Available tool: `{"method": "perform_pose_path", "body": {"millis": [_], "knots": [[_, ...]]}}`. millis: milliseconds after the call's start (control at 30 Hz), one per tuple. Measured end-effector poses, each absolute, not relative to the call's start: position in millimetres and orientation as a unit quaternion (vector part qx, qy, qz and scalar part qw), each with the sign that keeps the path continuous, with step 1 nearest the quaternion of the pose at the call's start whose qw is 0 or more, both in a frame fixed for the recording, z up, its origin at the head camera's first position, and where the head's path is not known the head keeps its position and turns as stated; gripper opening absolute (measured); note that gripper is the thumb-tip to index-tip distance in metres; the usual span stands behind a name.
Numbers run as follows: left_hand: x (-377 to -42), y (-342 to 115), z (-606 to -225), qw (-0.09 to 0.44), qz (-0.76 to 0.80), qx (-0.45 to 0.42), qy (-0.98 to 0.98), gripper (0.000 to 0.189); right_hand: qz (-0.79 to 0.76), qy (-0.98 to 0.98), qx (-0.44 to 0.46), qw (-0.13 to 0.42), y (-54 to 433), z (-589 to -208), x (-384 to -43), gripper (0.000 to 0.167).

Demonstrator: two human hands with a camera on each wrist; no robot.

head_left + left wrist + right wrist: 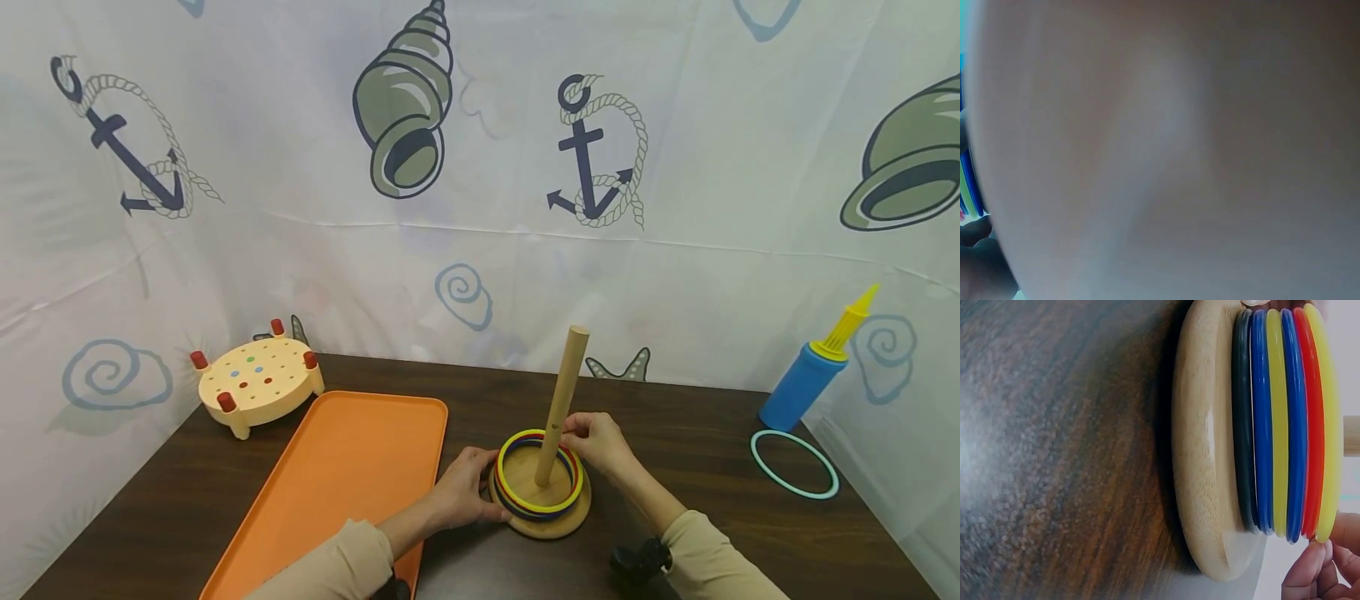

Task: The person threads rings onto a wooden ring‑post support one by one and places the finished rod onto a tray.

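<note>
A round wooden base (1194, 444) with an upright wooden peg (562, 408) stands on the table. Stacked around the peg are several plastic rings: black lowest, then blue, yellow, blue and red (1311, 425), with a yellow ring (1327, 425) on top. My left hand (468, 490) holds the left side of the stack, thumb at the front and fingers farther back. On the far right side, my right hand (600, 442) pinches the top yellow ring's edge between thumb and finger. A blurred pale surface fills most of the left wrist view.
Left of the base lies an orange tray (352, 467). A round wooden toy with red-tipped pegs (262, 375) stands at the back left. At the right are a blue pump with yellow nozzle (802, 387) and a pale teal ring (817, 495). A printed curtain hangs behind.
</note>
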State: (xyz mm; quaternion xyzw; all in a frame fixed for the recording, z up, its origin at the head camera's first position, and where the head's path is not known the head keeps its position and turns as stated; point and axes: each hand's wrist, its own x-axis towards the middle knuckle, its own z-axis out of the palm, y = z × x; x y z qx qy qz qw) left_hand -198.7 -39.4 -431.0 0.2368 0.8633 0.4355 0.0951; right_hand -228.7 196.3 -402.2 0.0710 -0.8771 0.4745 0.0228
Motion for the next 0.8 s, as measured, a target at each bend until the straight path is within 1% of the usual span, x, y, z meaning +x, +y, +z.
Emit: {"method": "perform_pose_path", "body": {"millis": [467,800], "knots": [[-198.5,-39.2,-430.8,0.089,0.429,0.240,0.866,0.081,0.479,-0.875,0.072,0.025,195.9,-402.2,-228.0,0.004],[-199.0,-39.1,-430.9,0.092,0.430,0.239,0.866,0.081,0.492,-0.869,0.036,0.039,202.7,-402.1,-228.2,0.009]]}}
